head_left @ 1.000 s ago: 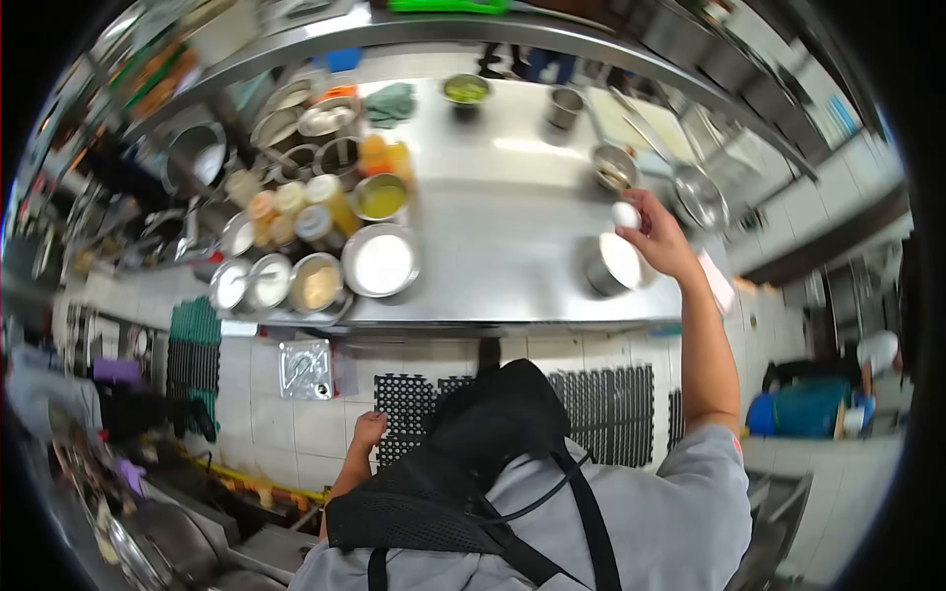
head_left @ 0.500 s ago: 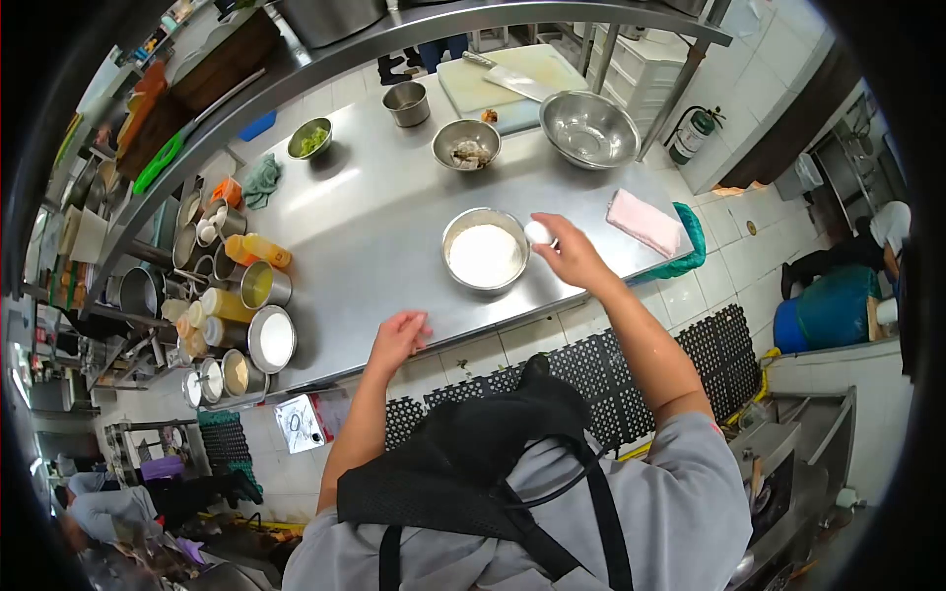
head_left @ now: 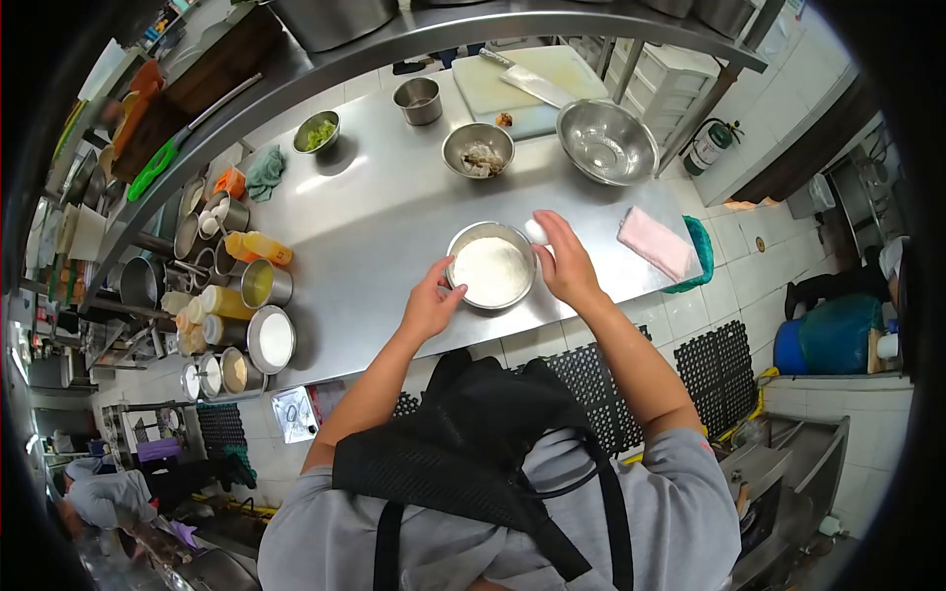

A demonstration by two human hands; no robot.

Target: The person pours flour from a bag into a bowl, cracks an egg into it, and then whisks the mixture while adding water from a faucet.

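A steel bowl [head_left: 493,227] with white powder [head_left: 492,271] stands near the front edge of the counter. Its left rim is in the grip of my left hand [head_left: 431,303], the thumb at the near side and the fingers along the wall. Just right of the bowl, my right hand [head_left: 570,264] has its fingers closed on a white egg [head_left: 535,232], partly covered by the fingertips.
Behind are a bowl of shrimp-like pieces [head_left: 480,161], an upright steel pot [head_left: 418,101], a large steel bowl [head_left: 607,148] and a cleaver [head_left: 533,87] on a cutting board [head_left: 483,94]. A folded pink cloth [head_left: 654,242] lies right; sauce bottles [head_left: 266,248] and containers crowd the left.
My left hand has moved right and up from the counter's edge and taken hold of the bowl's left side. My right hand stays beside the bowl with the egg.
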